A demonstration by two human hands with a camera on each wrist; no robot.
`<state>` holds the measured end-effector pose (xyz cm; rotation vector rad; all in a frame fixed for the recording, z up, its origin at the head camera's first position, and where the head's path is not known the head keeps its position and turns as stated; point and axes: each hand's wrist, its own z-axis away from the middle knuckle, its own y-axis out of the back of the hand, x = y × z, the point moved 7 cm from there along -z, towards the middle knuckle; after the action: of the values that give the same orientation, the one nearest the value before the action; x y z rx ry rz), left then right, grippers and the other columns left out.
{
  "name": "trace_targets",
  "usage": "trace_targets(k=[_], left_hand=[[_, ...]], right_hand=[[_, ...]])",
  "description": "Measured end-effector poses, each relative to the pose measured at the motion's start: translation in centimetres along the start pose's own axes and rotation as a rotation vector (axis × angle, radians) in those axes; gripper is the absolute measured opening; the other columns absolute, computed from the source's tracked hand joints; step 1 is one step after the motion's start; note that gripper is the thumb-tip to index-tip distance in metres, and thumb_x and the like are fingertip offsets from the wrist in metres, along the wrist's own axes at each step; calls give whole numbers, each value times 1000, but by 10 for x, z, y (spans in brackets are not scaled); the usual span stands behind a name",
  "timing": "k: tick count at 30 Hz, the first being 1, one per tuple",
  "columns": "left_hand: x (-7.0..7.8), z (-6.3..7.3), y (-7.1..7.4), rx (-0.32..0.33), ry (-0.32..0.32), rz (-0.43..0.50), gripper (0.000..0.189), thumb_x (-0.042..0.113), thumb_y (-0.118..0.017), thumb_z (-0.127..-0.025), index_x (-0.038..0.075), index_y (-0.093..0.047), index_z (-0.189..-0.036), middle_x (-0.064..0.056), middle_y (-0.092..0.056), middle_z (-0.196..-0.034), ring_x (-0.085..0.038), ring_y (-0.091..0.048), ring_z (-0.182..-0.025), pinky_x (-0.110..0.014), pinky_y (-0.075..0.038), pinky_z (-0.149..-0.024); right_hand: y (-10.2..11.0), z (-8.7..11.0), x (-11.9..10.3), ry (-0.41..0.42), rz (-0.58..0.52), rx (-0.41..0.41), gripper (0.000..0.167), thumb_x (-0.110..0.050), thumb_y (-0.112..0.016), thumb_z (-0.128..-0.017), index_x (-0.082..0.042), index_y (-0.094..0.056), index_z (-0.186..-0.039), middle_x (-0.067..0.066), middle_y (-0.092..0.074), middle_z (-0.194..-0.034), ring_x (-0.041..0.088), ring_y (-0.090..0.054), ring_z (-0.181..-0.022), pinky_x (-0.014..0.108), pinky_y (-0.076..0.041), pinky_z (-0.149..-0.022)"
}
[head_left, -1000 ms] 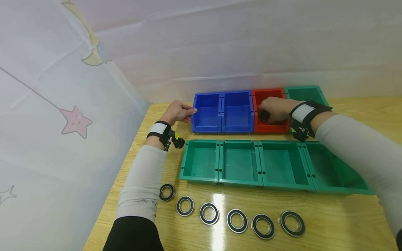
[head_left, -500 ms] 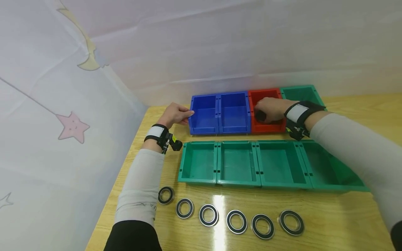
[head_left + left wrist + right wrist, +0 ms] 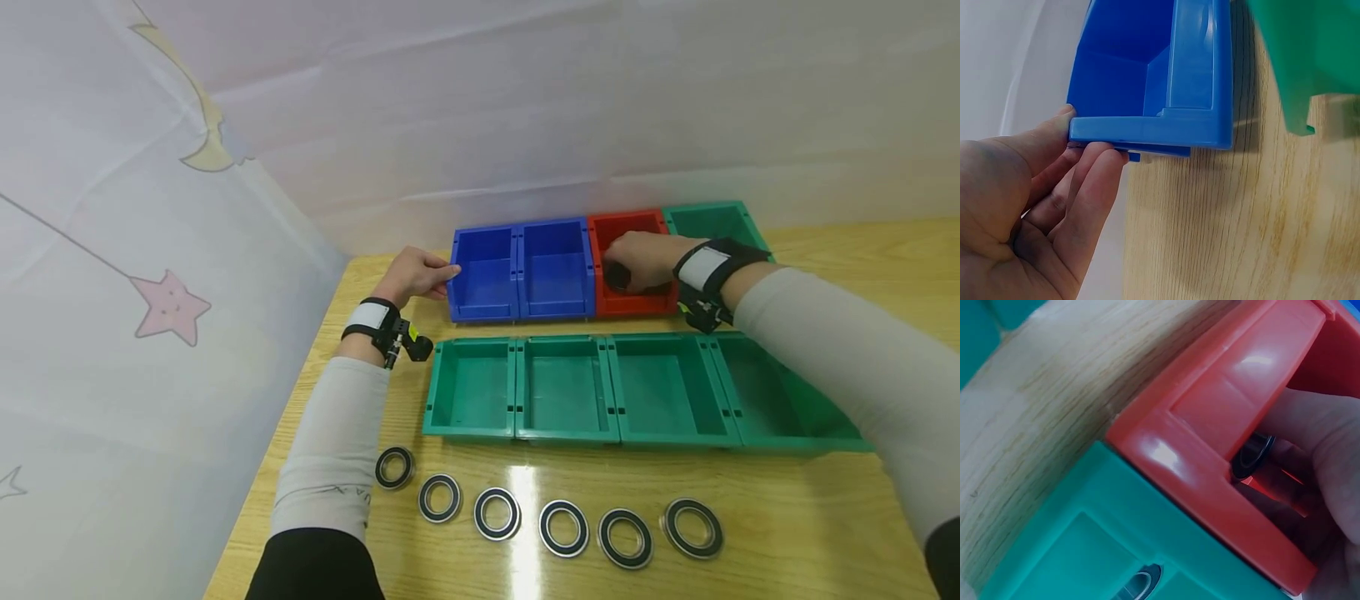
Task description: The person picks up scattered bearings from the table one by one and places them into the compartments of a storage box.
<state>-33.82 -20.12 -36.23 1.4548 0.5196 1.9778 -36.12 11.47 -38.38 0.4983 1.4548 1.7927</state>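
My left hand [image 3: 422, 273] grips the outer side wall of the leftmost blue bin [image 3: 1141, 129], thumb at the top edge and fingers curled beneath the rim. Inside the red bin [image 3: 632, 307], my right hand [image 3: 647, 260] reaches down and holds a dark ring-shaped bearing [image 3: 1254, 455] between thumb and fingers, near the bin's front lip. The palm hides most of this bearing. A second blue bin [image 3: 553, 271] stands between the left bin and the red one. To the right of the red bin is a green bin [image 3: 712, 218], partly covered by the right wrist.
Closer in, a row of joined green bins [image 3: 566, 436] runs across the wooden table [image 3: 450, 567]. Several bearings [image 3: 497, 514] lie in a curved line in front of it. Another bearing [image 3: 1141, 584] shows inside the back green bin. A pale printed cloth [image 3: 480, 108] hangs behind.
The head view has shifted slightly, so the bins appear a little further left. Both hands keep the same places at the bins.
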Motion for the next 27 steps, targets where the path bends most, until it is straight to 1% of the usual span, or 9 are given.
trace_targets(k=[6, 12, 15, 20, 24, 27], left_hand=[[-2, -4, -1, -1, -3, 8, 42, 31, -65, -97, 4, -66, -129, -18, -70, -114, -12, -69, -73, -42, -60, -89], [-4, -8, -2, -3, 11, 5, 41, 32, -64, -97, 5, -67, -129, -17, -70, -112, -13, -69, -75, -41, -60, -89], [-3, -10, -2, -3, 16, 6, 41, 32, -64, -97, 6, -67, -128, -16, -70, -111, -14, -69, -76, -41, -60, -89], [-2, -12, -3, -2, 15, 7, 42, 32, -65, -97, 5, -66, -129, -17, -70, -112, -16, -71, -78, -41, -60, -89], [-3, -14, -1, 4, 17, 0, 43, 32, -65, -97, 5, -65, -130, -18, -70, -113, -16, -71, -78, -41, -60, -89], [-3, -15, 0, 13, 17, -7, 42, 32, -65, -97, 4, -66, -129, -18, -71, -111, -15, -70, -75, -42, -60, -88]], right_hand=[[-2, -2, 3, -3, -2, -8, 32, -3, -79, -76, -5, -69, -106, 7, -69, -95, 22, -61, -89, 44, -58, -85], [3, 3, 1, 32, -17, 0, 31, -5, -79, -78, -6, -69, -108, 6, -69, -98, 20, -61, -90, 42, -57, -85], [9, 8, -1, 45, -34, 16, 35, -9, -81, -79, -6, -70, -113, 8, -71, -105, 22, -62, -96, 45, -57, -88], [19, 18, -2, 40, -37, 45, 47, -11, -82, -79, -3, -67, -123, 15, -68, -120, 31, -62, -111, 51, -54, -97], [27, 27, -5, 58, -44, 73, 46, -10, -82, -79, -3, -67, -122, 16, -68, -122, 34, -61, -115, 53, -53, -98], [34, 34, -7, 78, -44, 92, 45, -11, -82, -79, -4, -68, -121, 15, -68, -122, 34, -61, -116, 53, -53, -98]])
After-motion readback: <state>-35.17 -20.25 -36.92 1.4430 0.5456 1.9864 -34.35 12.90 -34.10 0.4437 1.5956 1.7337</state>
